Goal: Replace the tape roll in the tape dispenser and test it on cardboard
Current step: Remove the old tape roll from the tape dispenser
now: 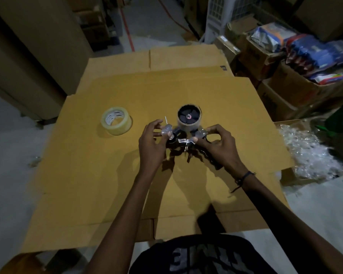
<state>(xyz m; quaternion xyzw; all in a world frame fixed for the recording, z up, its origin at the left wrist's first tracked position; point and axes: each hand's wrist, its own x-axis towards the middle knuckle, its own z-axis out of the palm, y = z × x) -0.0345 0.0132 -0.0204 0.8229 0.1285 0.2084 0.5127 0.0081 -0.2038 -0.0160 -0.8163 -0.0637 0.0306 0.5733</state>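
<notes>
Head view: two hands (152, 139) (218, 141) hold one dispenser (188, 133); one tape roll (116, 123) beside.

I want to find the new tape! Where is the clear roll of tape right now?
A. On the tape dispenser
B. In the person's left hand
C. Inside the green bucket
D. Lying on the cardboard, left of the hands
D: the clear roll of tape lies flat on the cardboard, off to the left and apart from both hands, which hold the tape dispenser.
</notes>
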